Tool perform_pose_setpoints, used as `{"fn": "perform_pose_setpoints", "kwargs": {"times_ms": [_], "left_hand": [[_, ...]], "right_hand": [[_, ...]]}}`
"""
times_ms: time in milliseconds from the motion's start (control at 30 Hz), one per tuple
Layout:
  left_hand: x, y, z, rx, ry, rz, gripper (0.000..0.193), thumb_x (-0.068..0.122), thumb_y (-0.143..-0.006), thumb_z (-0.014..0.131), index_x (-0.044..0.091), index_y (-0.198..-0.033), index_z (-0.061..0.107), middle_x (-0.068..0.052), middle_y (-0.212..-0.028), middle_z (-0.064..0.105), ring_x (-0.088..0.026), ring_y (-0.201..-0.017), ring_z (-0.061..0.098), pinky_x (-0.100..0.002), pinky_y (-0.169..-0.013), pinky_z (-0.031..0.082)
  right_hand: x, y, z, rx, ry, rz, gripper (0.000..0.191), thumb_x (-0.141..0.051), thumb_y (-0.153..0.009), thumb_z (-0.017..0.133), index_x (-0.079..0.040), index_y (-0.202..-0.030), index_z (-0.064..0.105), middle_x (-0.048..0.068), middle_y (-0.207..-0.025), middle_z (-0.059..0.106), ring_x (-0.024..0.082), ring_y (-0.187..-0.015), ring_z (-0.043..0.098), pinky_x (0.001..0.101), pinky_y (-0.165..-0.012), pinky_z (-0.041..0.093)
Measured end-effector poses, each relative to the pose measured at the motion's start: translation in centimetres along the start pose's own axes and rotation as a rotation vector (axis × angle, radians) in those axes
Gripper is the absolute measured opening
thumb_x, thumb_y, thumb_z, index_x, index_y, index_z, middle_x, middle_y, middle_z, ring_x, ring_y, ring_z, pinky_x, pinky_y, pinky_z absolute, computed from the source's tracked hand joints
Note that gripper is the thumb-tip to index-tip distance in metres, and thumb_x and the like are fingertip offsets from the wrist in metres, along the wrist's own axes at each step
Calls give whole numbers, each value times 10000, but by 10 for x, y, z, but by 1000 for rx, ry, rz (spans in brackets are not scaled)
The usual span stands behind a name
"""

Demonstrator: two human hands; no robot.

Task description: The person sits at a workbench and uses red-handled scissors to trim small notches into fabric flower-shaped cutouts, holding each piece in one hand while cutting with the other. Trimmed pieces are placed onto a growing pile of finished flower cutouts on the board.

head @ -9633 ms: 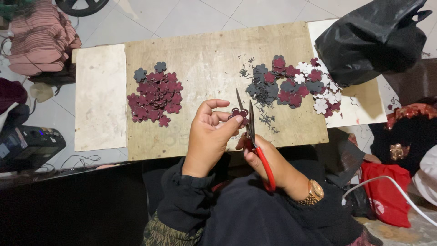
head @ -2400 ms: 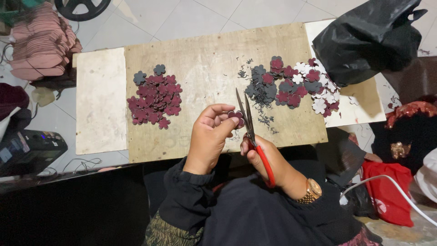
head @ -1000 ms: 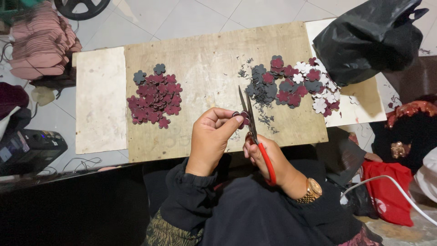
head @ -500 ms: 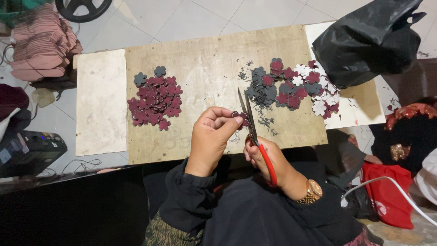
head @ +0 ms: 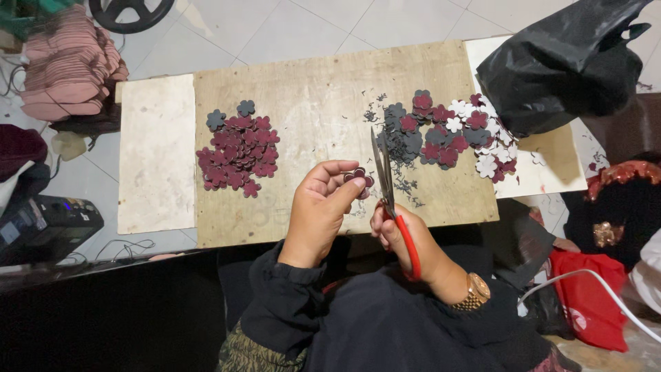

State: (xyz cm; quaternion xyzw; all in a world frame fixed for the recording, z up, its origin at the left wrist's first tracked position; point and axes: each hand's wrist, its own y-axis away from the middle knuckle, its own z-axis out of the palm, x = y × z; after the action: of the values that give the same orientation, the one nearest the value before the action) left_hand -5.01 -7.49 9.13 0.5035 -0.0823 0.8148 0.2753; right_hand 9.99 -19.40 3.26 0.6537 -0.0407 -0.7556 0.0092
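Two hands raised over a wooden board [head: 310, 110]: left hand [head: 320, 213] pinching a small maroon flower piece [head: 359, 177], right hand [head: 399, 234] closed around red-handled scissors [head: 392, 203], blades just beside that piece. Farther out, a maroon flower pile [head: 237, 153] at left, mixed grey, maroon and white flowers [head: 447, 131] at right. Beyond, a black plastic bag [head: 561, 65].

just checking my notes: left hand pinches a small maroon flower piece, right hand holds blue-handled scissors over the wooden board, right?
Not quite: the scissors have red handles, not blue, as the head view shows. The rest stands: the left hand pinches a small maroon flower piece, the right hand holds them over the wooden board.
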Motion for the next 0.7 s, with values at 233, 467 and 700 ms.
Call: {"fn": "perform_pose_setpoints", "kwargs": {"times_ms": [233, 467, 700], "left_hand": [[2, 4, -4, 36, -121, -115, 234, 85, -978, 669, -6, -1189, 712, -55, -968, 734, -79, -844, 628, -217, -711, 461], [-2, 3, 0, -22, 34, -63, 185, 29, -943, 685, -31, -1115, 657, -81, -986, 737, -116, -905, 693, -254, -845, 562], [-3, 3, 2, 22, -23, -30, 177, 10, -932, 714, -45, -1087, 646, -110, -958, 750, -122, -860, 707, -256, -800, 570]], "right_hand": [[-11, 0, 5, -82, 60, -14, 643, -672, -957, 556, -45, -1100, 562, 2, -942, 557, 84, -794, 504, 238, -718, 462], [-21, -1, 5, -86, 167, -38, 710, -729, -959, 491, -41, -1109, 581, -4, -926, 559, 86, -817, 515, 242, -745, 466], [-26, -4, 7, -80, 252, -130, 717, -725, -986, 476, -27, -1126, 572, 13, -988, 587, 119, -897, 545, 272, -805, 477]]}}
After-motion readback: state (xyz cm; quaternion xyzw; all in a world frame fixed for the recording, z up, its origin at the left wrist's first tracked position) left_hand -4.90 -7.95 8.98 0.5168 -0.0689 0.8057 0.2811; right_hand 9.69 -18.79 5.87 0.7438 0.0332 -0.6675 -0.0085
